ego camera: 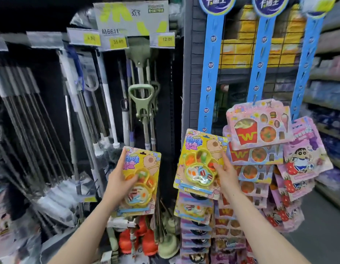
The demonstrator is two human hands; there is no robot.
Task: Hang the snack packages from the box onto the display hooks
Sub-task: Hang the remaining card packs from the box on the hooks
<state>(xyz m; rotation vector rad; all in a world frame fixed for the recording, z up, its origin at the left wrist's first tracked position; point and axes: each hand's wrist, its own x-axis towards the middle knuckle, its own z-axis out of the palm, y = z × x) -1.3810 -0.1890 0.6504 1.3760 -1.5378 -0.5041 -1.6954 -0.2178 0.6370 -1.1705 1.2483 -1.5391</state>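
Right hand [225,173] is pinching a yellow paw-tray snack card [200,162] at centre frame, long axis upright, top edge touching the leftmost blue hanging strip [210,73]; left hand [120,178] is gripping a matching yellow card [141,180] lower left, well apart.

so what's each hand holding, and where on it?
Left hand grips a yellow snack package by its left edge; right hand holds another yellow package at its right edge.
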